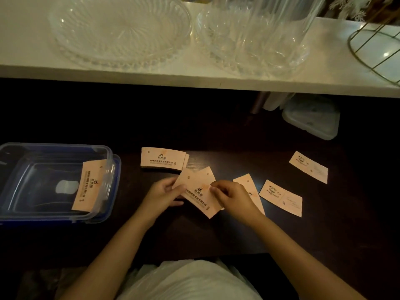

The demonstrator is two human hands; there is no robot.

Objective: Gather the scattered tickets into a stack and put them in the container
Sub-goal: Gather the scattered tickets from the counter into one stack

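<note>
Pale pink tickets lie on a dark table. My left hand (164,193) and my right hand (230,194) together hold a small fanned bunch of tickets (198,189) just above the table. A neat stack of tickets (162,159) rests beyond my hands. One ticket (251,185) lies partly under my right hand, another ticket (281,198) sits to its right, and a third ticket (309,166) lies farther right. The clear plastic container (26,215) with a blue lid beneath stands at the left, with one ticket (91,187) leaning inside its right wall.
A white shelf (151,74) above the table carries a glass platter (121,31), a glass bowl (253,40) and a gold wire stand (372,50). A translucent lidded box (311,115) sits under the shelf at the right. White fabric (188,280) covers my lap.
</note>
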